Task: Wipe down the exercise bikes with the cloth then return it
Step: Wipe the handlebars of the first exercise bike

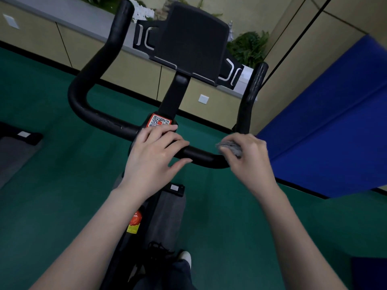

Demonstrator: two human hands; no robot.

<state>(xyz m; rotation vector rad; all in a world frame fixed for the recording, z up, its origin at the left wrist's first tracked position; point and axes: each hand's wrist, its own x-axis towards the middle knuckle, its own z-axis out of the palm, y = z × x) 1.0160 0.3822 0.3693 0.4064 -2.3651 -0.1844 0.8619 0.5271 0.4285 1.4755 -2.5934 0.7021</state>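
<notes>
A black exercise bike handlebar (201, 154) crosses the middle of the view, with upright grips at the left and right and a dark console screen (192, 45) above. My left hand (155, 151) rests on the bar's centre with fingers relaxed, just below a red QR sticker (159, 120). My right hand (249, 153) holds a bunched grey cloth (230, 146) against the right bend of the bar, where the right grip rises. The cloth is partly hidden inside the fingers.
Green floor (62, 185) lies all around. A blue mat (326, 122) leans at the right. Beige cabinets (129, 68) with plants on top run along the back. Another machine's base (18, 141) shows at the left edge. The bike frame and my shoe (185, 257) are below.
</notes>
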